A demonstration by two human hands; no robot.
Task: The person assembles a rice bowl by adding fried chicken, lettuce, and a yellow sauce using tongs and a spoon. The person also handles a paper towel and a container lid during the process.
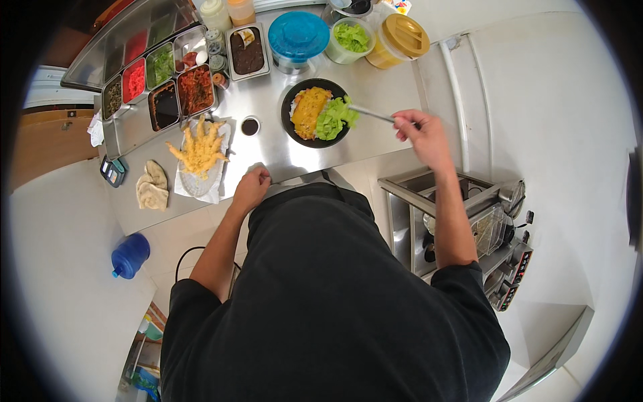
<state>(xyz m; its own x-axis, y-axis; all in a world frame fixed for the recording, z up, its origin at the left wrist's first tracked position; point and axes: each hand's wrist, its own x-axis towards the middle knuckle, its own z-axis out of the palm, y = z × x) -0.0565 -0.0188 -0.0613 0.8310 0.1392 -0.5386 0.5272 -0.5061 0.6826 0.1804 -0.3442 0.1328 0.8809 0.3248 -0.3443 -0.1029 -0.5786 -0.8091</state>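
My right hand (423, 137) pinches one end of a slim metal utensil (375, 115); whether it has one arm or two I cannot make out. Its far tip meets green lettuce (333, 120) on the right side of a black bowl (287, 127). Beside the lettuce, a yellow-orange topped piece of food (310, 112) covers white rice (295, 102). My left hand (252, 189) rests at the counter's front edge, fingers curled in, with nothing visible in it. Left of that hand, golden fried pieces (201, 147) lie on a paper-lined oval plate (195, 186). A small cup of dark sauce (250, 126) stands between plate and bowl.
Metal pans of toppings (195, 90) fill the back left. Behind the bowl stand a dark sauce pan (248, 50), a blue-lidded container (298, 37), a lettuce tub (351, 40) and a yellow-lidded jar (398, 40). A cloth (153, 186) lies left; cooking equipment (469, 221) is at right.
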